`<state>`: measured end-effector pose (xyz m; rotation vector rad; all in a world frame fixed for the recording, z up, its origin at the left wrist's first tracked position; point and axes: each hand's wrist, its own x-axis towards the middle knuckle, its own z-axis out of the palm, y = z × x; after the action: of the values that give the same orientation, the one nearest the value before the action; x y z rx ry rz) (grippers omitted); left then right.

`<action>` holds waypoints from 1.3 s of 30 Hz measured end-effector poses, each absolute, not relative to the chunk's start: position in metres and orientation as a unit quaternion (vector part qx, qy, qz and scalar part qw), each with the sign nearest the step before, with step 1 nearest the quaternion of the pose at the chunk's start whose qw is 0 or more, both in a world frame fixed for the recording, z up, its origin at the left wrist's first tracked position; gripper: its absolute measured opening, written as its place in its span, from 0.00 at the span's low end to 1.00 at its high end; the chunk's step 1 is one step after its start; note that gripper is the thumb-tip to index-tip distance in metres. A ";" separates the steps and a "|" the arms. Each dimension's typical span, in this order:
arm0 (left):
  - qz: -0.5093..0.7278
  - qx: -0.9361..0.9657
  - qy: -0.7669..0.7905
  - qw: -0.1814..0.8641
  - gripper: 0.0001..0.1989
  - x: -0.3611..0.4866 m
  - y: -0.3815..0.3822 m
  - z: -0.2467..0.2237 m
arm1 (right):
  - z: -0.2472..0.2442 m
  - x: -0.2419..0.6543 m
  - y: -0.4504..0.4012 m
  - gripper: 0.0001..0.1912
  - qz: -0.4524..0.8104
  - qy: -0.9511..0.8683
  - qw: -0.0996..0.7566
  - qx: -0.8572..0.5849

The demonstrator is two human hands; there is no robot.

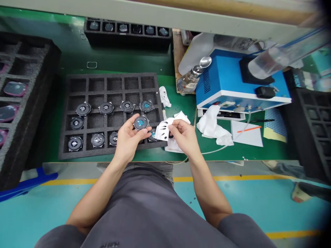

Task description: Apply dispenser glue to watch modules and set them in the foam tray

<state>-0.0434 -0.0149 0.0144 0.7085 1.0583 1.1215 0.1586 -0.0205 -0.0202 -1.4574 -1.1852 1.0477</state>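
My left hand (pixel 126 139) grips a round black watch body (pixel 141 122) by its edge, its dial with blue-lit markings facing up. In my right hand (pixel 184 135), thumb and fingers pinch a white wipe (pixel 163 129) marked with several dark smudges, just right of that watch body. Both hands are over the right front part of a black foam tray (pixel 113 74). Several similar round watch bodies sit in the tray, such as one (pixel 106 107) in the middle and another (pixel 75 143) at the front left. My left hand partly covers the front row.
A blue machine (pixel 219 77) stands at the right, beside a metal-topped bottle (pixel 190 79). Crumpled white cloth (pixel 214 127) and an orange stick (pixel 249 129) lie before it. More foam trays stand left (pixel 38 65), behind (pixel 126 43) and right (pixel 305 137).
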 end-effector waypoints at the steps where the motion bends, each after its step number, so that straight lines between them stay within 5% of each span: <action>1: 0.499 0.307 0.463 0.665 0.36 -0.040 -0.015 0.014 | -0.019 0.159 -0.021 0.09 0.416 -0.500 0.469 -0.597; 6: 0.492 0.297 0.449 0.684 0.37 -0.020 -0.012 0.011 | -0.012 0.167 -0.025 0.06 0.310 -0.622 0.438 -0.569; 12: 0.513 0.301 0.461 0.659 0.36 -0.018 -0.011 0.006 | -0.013 0.180 -0.033 0.16 0.235 -0.738 0.404 -0.487; 17: 0.517 0.329 0.471 0.634 0.35 -0.022 -0.016 0.010 | -0.018 0.171 -0.040 0.08 0.332 -0.584 0.475 -0.569; 20: 0.510 0.355 0.474 0.624 0.34 -0.026 -0.019 0.013 | -0.021 0.163 -0.041 0.16 0.427 -0.482 0.457 -0.614; 25: 0.493 0.378 0.456 0.637 0.33 -0.034 -0.021 0.010 | -0.014 0.156 -0.037 0.14 0.480 -0.410 0.493 -0.599; 31: 0.456 0.373 0.436 0.680 0.32 -0.039 -0.021 0.011 | 0.000 0.150 -0.023 0.11 0.372 -0.440 0.565 -0.590; 39: 0.433 0.373 0.414 0.708 0.31 -0.044 -0.022 0.010 | 0.021 0.141 -0.005 0.10 0.182 -0.674 0.469 -0.541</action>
<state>-0.0440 -0.0220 0.0100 0.8287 0.9199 0.9604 0.1411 -0.0052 0.0211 -1.3259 -1.6536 0.4453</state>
